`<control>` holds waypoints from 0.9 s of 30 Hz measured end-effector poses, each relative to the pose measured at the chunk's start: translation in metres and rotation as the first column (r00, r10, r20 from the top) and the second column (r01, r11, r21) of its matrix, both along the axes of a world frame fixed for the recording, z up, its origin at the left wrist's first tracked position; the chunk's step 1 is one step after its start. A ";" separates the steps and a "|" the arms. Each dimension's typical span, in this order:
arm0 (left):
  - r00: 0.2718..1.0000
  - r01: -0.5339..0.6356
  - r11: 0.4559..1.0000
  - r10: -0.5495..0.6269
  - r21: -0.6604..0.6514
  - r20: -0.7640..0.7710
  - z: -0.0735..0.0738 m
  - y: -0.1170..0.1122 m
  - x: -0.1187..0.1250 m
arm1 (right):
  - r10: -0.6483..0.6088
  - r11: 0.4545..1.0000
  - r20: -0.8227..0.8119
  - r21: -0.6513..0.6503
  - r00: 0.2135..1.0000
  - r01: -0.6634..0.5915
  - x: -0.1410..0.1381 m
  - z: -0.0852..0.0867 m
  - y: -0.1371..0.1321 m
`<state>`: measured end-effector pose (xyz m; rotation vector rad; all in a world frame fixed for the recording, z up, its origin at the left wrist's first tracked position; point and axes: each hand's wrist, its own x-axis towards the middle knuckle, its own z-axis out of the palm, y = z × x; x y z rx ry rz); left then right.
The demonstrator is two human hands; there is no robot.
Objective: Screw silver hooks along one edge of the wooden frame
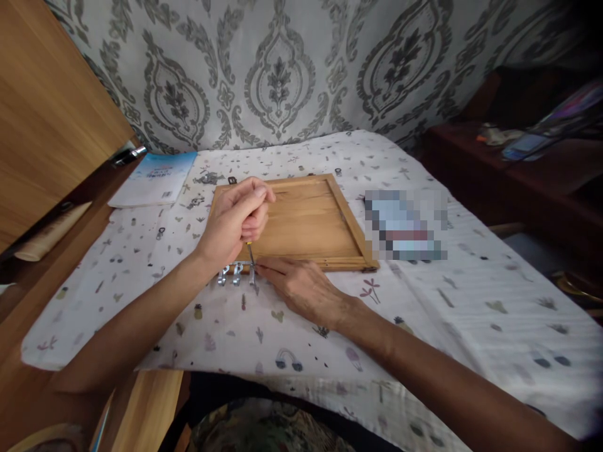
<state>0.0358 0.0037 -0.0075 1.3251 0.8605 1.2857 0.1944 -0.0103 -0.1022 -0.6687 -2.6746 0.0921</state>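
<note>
My left hand [241, 213] is closed in a fist around the handle of a screwdriver [250, 252], whose handle is mostly hidden. Its thin shaft points down at the near edge of a wooden frame [348, 220] with a recessed panel. Below the tip, a silver metal hook [252, 275] lies against that edge, and the fingertips of my right hand [304, 285] pinch beside it. To its left sit two more metal hooks [237, 272] along the same edge. Any screw under the tip is too small to make out.
A patterned white cloth [292, 339] covers the table. A blue and white booklet [155, 179] lies at the back left, and a blurred-out flat object [402, 225] to the right of the frame. Wooden furniture [56, 113] stands on the left; a patterned curtain [277, 69] hangs behind.
</note>
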 end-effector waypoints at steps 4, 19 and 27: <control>0.979 -0.202 0.979 0.202 0.014 0.013 -0.002 -0.005 0.002 | 0.001 1.000 -0.010 0.013 1.000 -0.001 0.000 -0.001 0.000; 0.998 -0.055 0.997 0.054 0.054 0.008 -0.001 0.001 0.003 | 0.010 1.000 -0.010 0.014 1.000 -0.010 0.000 0.002 0.000; 0.975 -0.215 0.969 0.220 0.123 -0.032 -0.001 -0.009 0.006 | 0.004 1.000 -0.022 0.027 1.000 -0.003 -0.001 -0.001 0.000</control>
